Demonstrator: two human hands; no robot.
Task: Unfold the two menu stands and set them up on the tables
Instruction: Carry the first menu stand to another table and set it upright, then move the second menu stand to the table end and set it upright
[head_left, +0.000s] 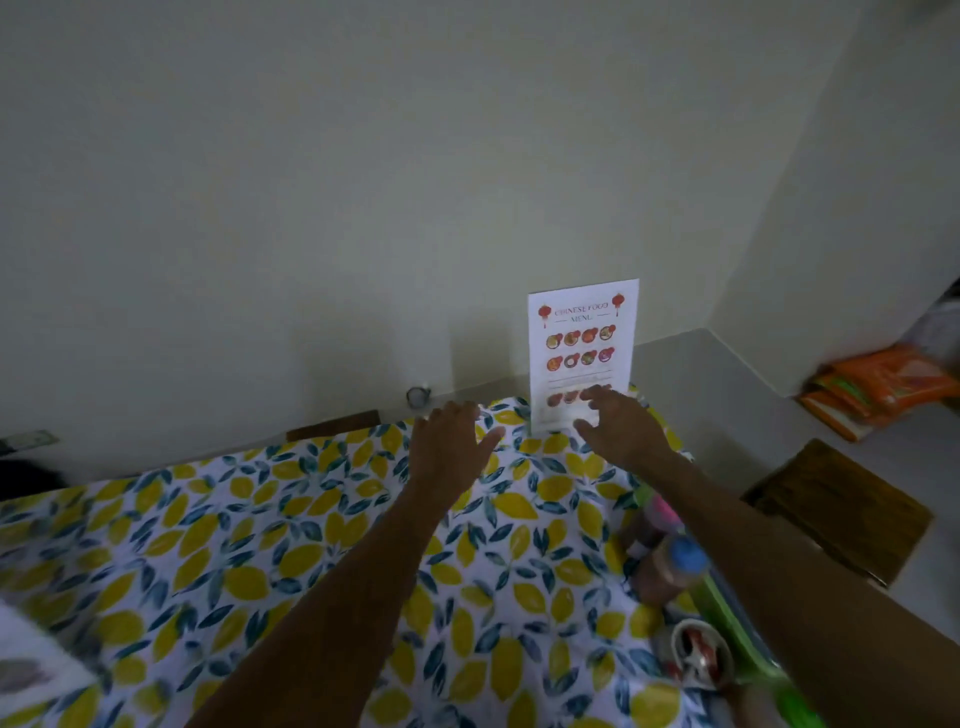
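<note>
One menu stand shows in our view, upright near the far edge of the table, at about one o'clock from the middle of the picture. Its long axis runs vertically, tipped very slightly to the right at the top, and its printed face, headed "Chinese Food Menu", is turned towards us. It stands just before the pale wall.

Our left hand reaches forward at twelve o'clock, palm down, fingers spread and holding nothing, just left of the stand and apart from it. Our right hand stretches out at one o'clock, its grip open, fingers splayed across the lower part of the sheet; whether the fingertips touch it we cannot tell. Both forearms run up from the bottom edge, converging towards the stand.

At four o'clock, by the right forearm, a blue-capped bottle and a small bowl sit blurred on the lemon-print cloth.
</note>
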